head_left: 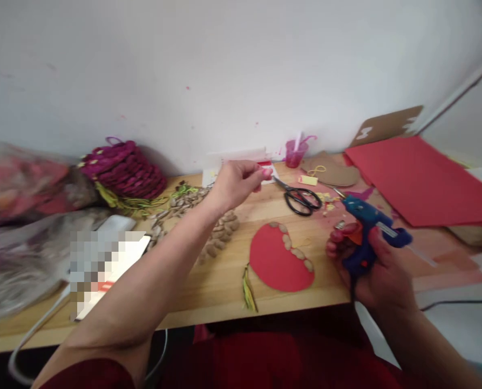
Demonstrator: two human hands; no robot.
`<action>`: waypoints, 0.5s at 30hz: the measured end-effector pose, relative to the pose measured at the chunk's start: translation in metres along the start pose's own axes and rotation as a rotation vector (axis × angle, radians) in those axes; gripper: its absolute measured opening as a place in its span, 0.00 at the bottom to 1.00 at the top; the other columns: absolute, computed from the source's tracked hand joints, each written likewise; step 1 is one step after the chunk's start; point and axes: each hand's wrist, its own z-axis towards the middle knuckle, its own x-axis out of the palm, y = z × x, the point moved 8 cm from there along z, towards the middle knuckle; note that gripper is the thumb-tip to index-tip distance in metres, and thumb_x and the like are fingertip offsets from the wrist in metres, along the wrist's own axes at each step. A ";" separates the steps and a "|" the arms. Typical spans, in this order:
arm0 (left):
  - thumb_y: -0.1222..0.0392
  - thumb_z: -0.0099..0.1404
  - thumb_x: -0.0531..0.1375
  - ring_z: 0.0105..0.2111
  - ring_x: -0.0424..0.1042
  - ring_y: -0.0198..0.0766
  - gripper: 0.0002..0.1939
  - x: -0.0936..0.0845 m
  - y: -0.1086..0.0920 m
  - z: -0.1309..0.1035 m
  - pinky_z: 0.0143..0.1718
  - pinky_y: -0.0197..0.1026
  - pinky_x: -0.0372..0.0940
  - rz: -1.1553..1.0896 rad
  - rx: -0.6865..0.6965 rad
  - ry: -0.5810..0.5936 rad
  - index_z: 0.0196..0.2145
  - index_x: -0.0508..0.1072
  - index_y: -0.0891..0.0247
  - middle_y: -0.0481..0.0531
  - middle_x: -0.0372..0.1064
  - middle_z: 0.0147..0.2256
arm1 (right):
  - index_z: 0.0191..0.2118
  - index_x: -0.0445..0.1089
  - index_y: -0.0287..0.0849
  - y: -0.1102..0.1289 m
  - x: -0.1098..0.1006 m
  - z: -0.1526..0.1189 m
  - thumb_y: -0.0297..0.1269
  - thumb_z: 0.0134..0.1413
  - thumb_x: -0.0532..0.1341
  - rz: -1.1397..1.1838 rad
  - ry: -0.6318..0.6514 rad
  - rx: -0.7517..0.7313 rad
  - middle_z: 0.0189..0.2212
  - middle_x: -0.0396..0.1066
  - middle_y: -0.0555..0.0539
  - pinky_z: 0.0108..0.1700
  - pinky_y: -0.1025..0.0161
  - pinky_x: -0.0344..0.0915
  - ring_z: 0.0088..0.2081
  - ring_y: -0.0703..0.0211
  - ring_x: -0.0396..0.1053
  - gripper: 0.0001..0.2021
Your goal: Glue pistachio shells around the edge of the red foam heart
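Observation:
My right hand (pixel 380 275) is wrapped round a blue hot glue gun (pixel 370 221), its nozzle pointing up and left. My left hand (pixel 243 181) is raised over the table with thumb and fingers pinched together; whatever is in the pinch, if anything, is too small to make out. Between and below the hands lies a red heart shape (pixel 275 262), with several tan, shell-like pieces (pixel 288 242) along its upper right edge. A yellow-green tassel (pixel 248 292) hangs from its left side. Black-handled scissors (pixel 301 201) lie just right of my left hand.
Loose tan pieces (pixel 222 232) lie in a pile beneath my left forearm. A magenta woven basket (pixel 123 170), plastic bags (pixel 26 270) and a lit phone (pixel 115 275) are on the left. Red sheets (pixel 430 181) lie at right; a pink cup (pixel 296 154) stands by the wall.

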 end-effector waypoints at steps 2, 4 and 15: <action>0.45 0.67 0.59 0.19 0.62 0.30 0.22 -0.044 0.002 -0.019 0.22 0.33 0.56 0.021 -0.038 -0.106 0.30 0.80 0.67 0.49 0.68 0.19 | 0.30 0.75 0.43 -0.002 -0.002 0.002 0.49 0.28 0.78 0.003 -0.012 0.028 0.25 0.74 0.50 0.26 0.68 0.75 0.25 0.60 0.74 0.22; 0.47 0.66 0.62 0.22 0.64 0.31 0.18 -0.082 0.004 -0.042 0.23 0.33 0.58 0.064 -0.060 -0.219 0.35 0.82 0.67 0.50 0.72 0.23 | 0.30 0.75 0.42 -0.003 -0.005 0.004 0.48 0.30 0.77 0.007 -0.077 0.034 0.26 0.74 0.50 0.26 0.67 0.76 0.25 0.59 0.74 0.21; 0.46 0.67 0.60 0.24 0.71 0.38 0.17 -0.141 0.054 -0.147 0.26 0.37 0.60 0.482 -0.354 -0.423 0.30 0.80 0.60 0.47 0.74 0.23 | 0.29 0.76 0.41 0.002 0.001 0.001 0.33 0.53 0.60 -0.038 -0.216 -0.010 0.25 0.70 0.47 0.23 0.63 0.77 0.22 0.59 0.71 0.08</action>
